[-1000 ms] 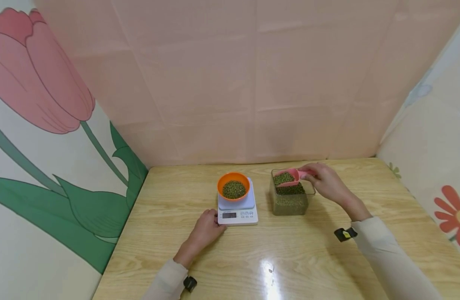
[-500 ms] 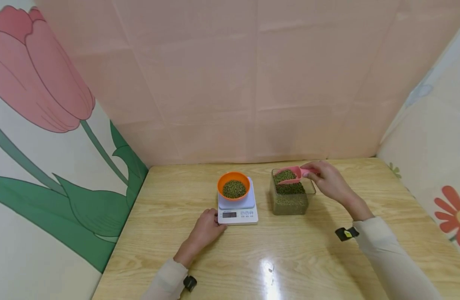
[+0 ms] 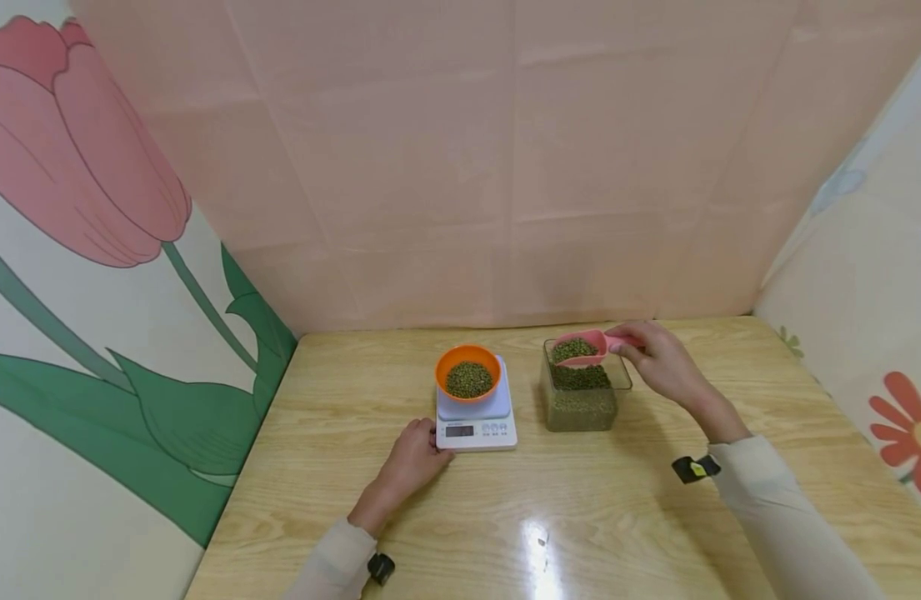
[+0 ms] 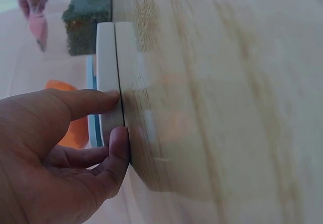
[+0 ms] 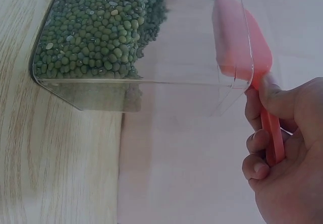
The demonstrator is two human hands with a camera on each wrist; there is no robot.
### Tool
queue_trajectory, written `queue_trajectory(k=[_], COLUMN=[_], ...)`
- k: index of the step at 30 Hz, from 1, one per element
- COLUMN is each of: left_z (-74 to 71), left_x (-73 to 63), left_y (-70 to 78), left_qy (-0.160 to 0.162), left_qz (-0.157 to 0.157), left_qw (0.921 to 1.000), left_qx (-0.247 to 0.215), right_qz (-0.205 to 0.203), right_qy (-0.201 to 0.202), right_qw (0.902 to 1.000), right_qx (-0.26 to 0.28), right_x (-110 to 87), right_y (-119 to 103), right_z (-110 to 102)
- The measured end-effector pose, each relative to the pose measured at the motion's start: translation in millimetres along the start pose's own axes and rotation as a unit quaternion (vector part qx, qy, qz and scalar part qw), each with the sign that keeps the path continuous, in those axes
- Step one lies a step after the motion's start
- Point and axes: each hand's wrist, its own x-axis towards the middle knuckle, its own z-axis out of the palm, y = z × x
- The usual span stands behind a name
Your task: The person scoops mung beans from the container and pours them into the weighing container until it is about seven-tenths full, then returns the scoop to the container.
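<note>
My left hand [image 3: 411,458] grips the front left corner of a white kitchen scale [image 3: 477,433]. The left wrist view shows the thumb against the scale's front edge and curled fingers at its side. An orange bowl [image 3: 442,363] stands on the scale, with green mung beans [image 3: 469,380] in it. My right hand [image 3: 658,360] holds a pink scoop [image 3: 599,341] by its handle, fingers curled round it. Heaped with beans, the scoop is over the clear container [image 3: 580,414], near its top. Mung beans [image 5: 96,37] fill the container's lower part.
Both things stand on a wooden table [image 3: 580,517], the container to the right of the scale with a gap between. A pink-draped wall [image 3: 468,208] rises behind the table's back edge. Painted walls flank it on both sides.
The loaded scoop has risen slightly and shifted a little right above the beans, along with my right hand. My left hand, the scale and the bowl have stayed in place.
</note>
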Motion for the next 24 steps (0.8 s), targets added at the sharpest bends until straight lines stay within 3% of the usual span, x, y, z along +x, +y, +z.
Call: queue_trajectory(k=[24], left_z=[-1.1], left_x=[-0.8], left_y=[1.1], left_qy=[-0.003], left_qz=[-0.002], left_qw=[1.0000], left_qx=[-0.001], right_qz=[0.000], right_qy=[0.017], right_qw=[0.9998], right_qx=[0.013], right_x=[-0.6], right_y=[-1.5], right_z=[0.4])
